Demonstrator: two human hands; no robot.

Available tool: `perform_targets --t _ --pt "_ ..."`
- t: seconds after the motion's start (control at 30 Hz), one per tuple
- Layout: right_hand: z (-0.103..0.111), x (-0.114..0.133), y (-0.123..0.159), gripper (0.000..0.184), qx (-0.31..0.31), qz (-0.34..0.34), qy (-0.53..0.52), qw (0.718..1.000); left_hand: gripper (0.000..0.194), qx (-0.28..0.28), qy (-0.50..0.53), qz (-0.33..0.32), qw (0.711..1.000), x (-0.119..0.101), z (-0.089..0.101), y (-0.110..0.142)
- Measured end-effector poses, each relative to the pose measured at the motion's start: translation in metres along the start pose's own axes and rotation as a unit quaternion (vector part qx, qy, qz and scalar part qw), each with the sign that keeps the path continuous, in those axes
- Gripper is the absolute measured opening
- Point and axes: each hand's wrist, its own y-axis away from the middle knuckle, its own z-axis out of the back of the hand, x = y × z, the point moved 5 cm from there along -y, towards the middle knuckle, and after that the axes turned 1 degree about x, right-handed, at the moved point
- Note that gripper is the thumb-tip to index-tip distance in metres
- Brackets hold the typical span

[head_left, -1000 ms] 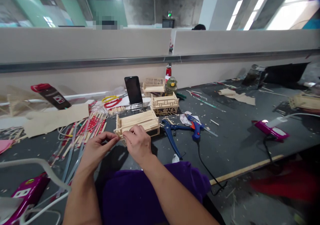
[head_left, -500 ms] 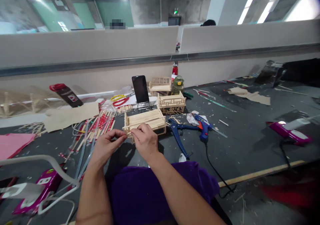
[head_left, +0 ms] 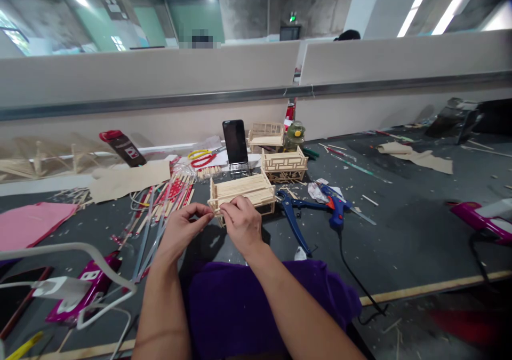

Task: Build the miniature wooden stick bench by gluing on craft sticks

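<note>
A small bench-like model of thin wooden sticks (head_left: 240, 185) stands on the dark table in front of me. My left hand (head_left: 184, 231) is closed in a pinch at the model's front left corner. Beside it, my right hand (head_left: 244, 224) pinches at the same corner, its fingers covering part of the front edge. Any small loose piece between the fingertips is too small to make out. Two more stick models are behind: a latticed one (head_left: 285, 164) and a bench with a railed back (head_left: 266, 136).
A phone (head_left: 235, 142) leans upright behind the model. Blue cutting pliers (head_left: 294, 221) and a blue glue gun (head_left: 337, 210) with a trailing cord lie to the right. Red-and-yellow scissors (head_left: 202, 158), loose sticks (head_left: 176, 189) and a magenta power strip (head_left: 86, 290) are left. Purple cloth (head_left: 264, 301) covers my lap.
The whole scene has shifted rightward in view as the camera turned slightly left. Both hands keep their pinch at the model's front left corner.
</note>
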Motion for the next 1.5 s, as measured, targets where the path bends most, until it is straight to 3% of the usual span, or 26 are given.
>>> perform_targets --t 1.23,1.5 --pt "0.0012 0.0025 0.0004 0.013 -0.012 0.014 -0.014 1.000 0.023 0.018 0.019 0.005 1.000 0.0031 -0.0027 0.0007" --pt "0.0020 0.0027 -0.0011 0.013 -0.004 0.009 -0.007 1.000 0.030 0.013 0.012 0.018 1.000 0.0049 -0.0025 -0.0003"
